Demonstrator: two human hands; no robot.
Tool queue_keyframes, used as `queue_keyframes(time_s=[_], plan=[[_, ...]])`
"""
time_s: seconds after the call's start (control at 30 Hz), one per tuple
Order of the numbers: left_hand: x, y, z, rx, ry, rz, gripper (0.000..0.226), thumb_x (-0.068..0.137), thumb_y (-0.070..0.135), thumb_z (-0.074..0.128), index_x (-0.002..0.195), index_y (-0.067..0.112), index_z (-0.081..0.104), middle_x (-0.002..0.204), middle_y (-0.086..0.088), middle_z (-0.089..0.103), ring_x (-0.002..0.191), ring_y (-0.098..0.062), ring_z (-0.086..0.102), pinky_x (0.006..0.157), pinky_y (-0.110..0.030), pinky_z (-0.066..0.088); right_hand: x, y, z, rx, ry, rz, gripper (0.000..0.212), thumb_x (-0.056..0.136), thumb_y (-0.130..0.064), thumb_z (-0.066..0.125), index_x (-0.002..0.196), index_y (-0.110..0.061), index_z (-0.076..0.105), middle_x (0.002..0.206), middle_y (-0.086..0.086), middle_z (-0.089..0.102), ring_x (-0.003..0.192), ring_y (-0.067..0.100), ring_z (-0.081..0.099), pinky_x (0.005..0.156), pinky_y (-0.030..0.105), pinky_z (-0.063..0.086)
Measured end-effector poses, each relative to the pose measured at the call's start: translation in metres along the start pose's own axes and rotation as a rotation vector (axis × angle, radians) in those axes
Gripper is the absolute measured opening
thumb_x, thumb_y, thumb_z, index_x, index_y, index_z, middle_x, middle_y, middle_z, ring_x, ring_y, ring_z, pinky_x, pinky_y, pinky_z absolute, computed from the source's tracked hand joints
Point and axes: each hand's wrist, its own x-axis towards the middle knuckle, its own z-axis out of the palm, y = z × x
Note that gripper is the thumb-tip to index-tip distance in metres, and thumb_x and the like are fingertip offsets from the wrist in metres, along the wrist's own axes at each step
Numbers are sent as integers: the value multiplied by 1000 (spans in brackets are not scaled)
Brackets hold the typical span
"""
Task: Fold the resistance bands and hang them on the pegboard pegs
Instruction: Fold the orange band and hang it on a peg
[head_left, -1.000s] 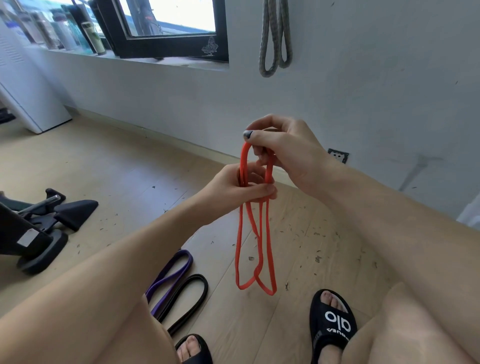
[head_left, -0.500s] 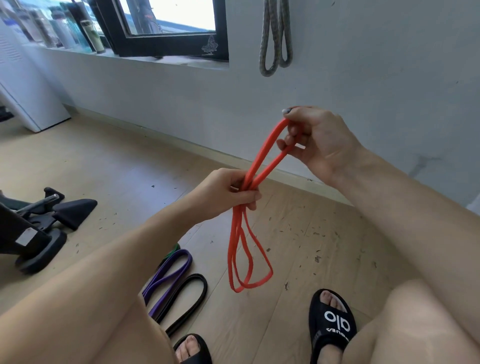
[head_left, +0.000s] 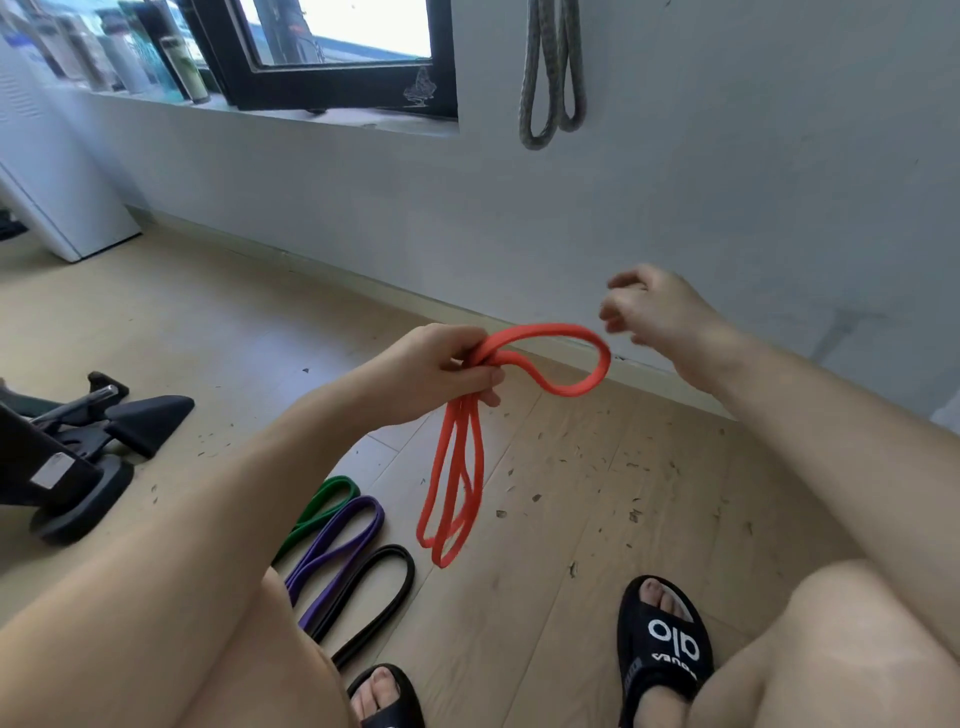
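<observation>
A black exercise-machine base (head_left: 78, 457) sits on the wood floor (head_left: 597, 493) toward its left edge, cut off by the frame. Against the wall (head_left: 727, 182) hangs a grey band (head_left: 550, 78), its top out of view. Green (head_left: 324, 506), purple (head_left: 337, 545) and black (head_left: 374, 597) bands lie by my feet. My right slide (head_left: 665, 644) reads "alo". My left hand (head_left: 441, 371) grips the folded orange resistance band (head_left: 462, 457), loops dangling; my blurred right hand (head_left: 654, 312) hovers beside it, fingers loose, holding nothing.

White "alo" logo on black slide sandal (head_left: 666, 642) — smaller print beneath unreadable
</observation>
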Motion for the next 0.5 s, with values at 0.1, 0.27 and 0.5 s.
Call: queue_keyframes(time_s=[0.1,0.27,0.5], plan=[[0,7,2,118,-53,41,9,100,19,66,96,12,68,82,3,78,78,-8,76,78,-24,59,-12,-27,21,-50,-26,-269,33,101,-23,48,132,-21,59,121,0,68,117,16,59,96,29,45],[-2,10,5,78,-21,62,7,97,8,68,95,8,75,82,4,79,78,-6,76,76,-20,59,-40,-40,65,-257,-392,-394,35,108,-38,32,110,-25,64,100,-4,73,95,11,66,84,31,44],[-8,3,-6,85,-49,28,13,95,16,72,88,26,75,81,7,79,76,-8,76,74,-22,59,-44,-38,58,-350,-544,-297,30,107,-43,41,117,-19,58,84,0,77,69,9,73,70,29,59]])
